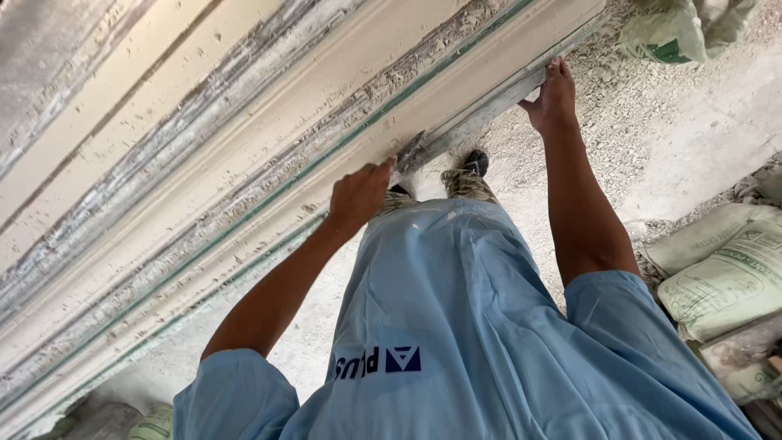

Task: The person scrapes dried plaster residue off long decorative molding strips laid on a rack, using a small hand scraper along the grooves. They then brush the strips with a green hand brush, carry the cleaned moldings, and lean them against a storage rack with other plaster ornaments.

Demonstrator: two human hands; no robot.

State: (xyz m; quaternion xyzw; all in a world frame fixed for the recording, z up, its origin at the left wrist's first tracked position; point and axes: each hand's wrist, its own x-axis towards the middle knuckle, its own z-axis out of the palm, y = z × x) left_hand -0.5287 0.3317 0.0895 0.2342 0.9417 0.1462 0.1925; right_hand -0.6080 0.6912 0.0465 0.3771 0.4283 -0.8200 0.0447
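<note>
Seen from the head camera looking down the person's own body, both bare hands are on the near edge of a long cream plaster moulding (269,138) that runs diagonally from the lower left to the upper right across a long workbench (57,49) crusted with dried white plaster. The left hand (358,195) is curled over the moulding's near edge, fingers bent and wrapped on the lip, next to a dark chipped patch in the edge. The right hand (554,96) lies farther along toward the upper right, fingers together and pressed up against the underside of the same edge, thumb tucked below; it grips the strip rather than hanging open. A thin green line runs the length of the moulding's profile. The person wears a light blue short-sleeved shirt (464,326) with a small dark blue square emblem and dark lettering low on the front, and camouflage trousers (466,184) with a dark shoe (476,160) show beneath on a dusty, plaster-strewn floor (692,147). At the right edge lie stacked pale sacks (725,277) printed with green marking, their text too small to read; another white sack with a green patch (664,33) sits at the top right, and more greenish sacks (151,422) show at the bottom left.
</note>
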